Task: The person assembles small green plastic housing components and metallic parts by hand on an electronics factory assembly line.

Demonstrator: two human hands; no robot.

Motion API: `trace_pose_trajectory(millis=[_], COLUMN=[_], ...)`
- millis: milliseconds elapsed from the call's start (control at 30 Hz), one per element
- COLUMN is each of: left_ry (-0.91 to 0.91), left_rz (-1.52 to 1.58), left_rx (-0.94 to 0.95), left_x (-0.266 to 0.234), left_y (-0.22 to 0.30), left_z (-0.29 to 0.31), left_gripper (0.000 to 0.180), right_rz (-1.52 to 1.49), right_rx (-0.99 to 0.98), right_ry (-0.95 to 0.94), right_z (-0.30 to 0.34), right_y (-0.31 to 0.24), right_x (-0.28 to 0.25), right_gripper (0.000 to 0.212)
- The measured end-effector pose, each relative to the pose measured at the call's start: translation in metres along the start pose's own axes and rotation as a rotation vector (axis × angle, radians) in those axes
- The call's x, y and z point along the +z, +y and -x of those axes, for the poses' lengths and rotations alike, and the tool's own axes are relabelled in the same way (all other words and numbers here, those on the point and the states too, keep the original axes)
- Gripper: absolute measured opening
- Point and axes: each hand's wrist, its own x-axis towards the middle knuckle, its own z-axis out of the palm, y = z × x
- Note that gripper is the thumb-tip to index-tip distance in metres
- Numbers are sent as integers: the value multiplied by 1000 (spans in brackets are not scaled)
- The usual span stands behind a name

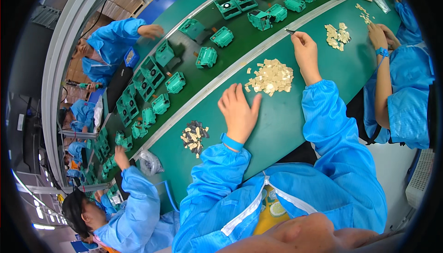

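Note:
On the green tabletop (270, 126) lies a heap of small flat beige pieces (272, 75). My left hand (238, 112) is open, palm down at the heap's near left side, fingers spread and a blue band at its wrist. Beyond the heap on the right, my right hand (306, 54) is closed in a pinch. A small dark piece (290, 31) sticks out at its fingertips, over the metal rail; its exact kind is too small to tell. Left of my left wrist is a smaller pile of mixed black and beige pieces (194, 137).
Past the metal rail (240, 64), a green belt carries several green plastic housings (206, 57), some with round black parts. Another beige pile (338, 36) lies by a co-worker (406, 87) on the right. A clear bag (150, 162) sits near a co-worker (138, 207) on the left.

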Motion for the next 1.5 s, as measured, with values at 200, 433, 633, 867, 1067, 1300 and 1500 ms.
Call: trace_pose_trajectory(millis=[200, 433, 633, 867, 1067, 1300, 1500], left_ry=[-241, -235, -168, -222, -20, -15, -31], left_rz=[-30, 86, 171, 306, 217, 261, 174], left_rx=[-44, -127, -76, 5, -156, -121, -267], left_x=[24, 29, 55, 46, 57, 73, 72], left_y=[20, 13, 4, 22, 0, -8, -18], left_z=[-4, -48, -50, -54, -66, -77, -112], left_gripper=[94, 81, 76, 72, 69, 51, 21], right_rz=[181, 367, 412, 432, 451, 453, 405], right_rx=[-141, -204, -234, -248, -228, -224, -208], right_ry=[-225, -159, -150, -147, -152, -161, -200], right_z=[6, -3, 1, -9, -16, -25, -26], right_y=[12, 26, 26, 31, 30, 40, 36], right_x=[22, 19, 23, 18, 14, 9, 11], right_gripper=[51, 51, 47, 45, 43, 44, 45])
